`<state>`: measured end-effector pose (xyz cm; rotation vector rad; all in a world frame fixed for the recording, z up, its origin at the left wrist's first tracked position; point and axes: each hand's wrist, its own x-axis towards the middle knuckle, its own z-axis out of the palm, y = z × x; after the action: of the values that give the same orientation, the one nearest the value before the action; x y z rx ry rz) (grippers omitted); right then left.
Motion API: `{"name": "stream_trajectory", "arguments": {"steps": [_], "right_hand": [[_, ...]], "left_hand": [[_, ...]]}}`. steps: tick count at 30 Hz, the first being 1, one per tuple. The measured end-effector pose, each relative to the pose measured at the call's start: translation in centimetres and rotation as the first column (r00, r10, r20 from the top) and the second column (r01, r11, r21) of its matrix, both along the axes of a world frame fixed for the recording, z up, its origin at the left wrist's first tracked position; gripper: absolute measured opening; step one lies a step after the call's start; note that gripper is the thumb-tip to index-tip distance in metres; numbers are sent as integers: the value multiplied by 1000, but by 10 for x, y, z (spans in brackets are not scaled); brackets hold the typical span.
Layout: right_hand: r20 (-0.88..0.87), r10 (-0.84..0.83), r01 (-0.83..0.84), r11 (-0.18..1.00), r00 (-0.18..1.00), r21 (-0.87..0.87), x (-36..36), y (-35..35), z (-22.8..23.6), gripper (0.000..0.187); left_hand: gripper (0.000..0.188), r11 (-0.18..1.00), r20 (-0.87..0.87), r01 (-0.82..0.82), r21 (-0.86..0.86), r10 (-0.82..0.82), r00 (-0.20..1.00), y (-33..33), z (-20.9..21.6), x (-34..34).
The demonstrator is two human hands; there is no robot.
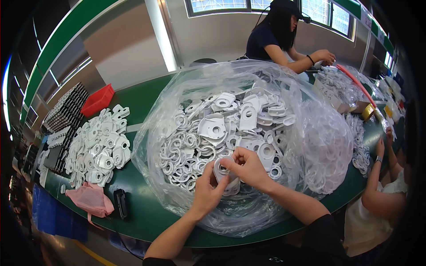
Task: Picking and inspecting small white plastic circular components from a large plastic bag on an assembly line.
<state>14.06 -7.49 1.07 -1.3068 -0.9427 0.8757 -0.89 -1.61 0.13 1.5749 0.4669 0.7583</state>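
Observation:
Between my two hands is a white plastic part with a round hole point(223, 167), held just above the near side of a large clear plastic bag point(153, 146). My left hand point(207, 188) grips its left side, thumb along the lower edge. My right hand point(247, 167) closes on it from the upper right, with the thumb over the ring. Some of the part is covered by my fingers. Inside the bag, just beyond my hands, lie many loose white plate-like parts point(213, 127) and white rings point(175, 153).
On the left of the green table point(142, 99) are a pile of white parts point(100, 148), a red bin point(97, 99), stacked black trays point(66, 108), a pink pouch point(92, 199) and a black object point(120, 203). Another bag of rings point(326, 146) lies right. Co-workers sit across point(270, 42) and at right point(386, 195).

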Motion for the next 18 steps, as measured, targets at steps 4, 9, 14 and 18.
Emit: {"name": "stream_trajectory", "arguments": {"steps": [4,9,14,18], "right_hand": [[467,-37,71,996,883,-55,-4,-6,12,20],[456,36,-16,999,889,-47,3,-7,16,22],[386,39,-33,999,922,-22,5,-3,7,23],[633,7,16,999,774,-31,21,-10,33,27]], "left_hand": [[38,999,-4,23,-35,-24,1000,9,-1,-1],[39,976,66,71,-205,-58,996,13,-2,-2],[44,924,155,66,-376,-7,988,17,-5,-1],[43,934,185,-120,-338,190,964,35,-5,-7]]}}
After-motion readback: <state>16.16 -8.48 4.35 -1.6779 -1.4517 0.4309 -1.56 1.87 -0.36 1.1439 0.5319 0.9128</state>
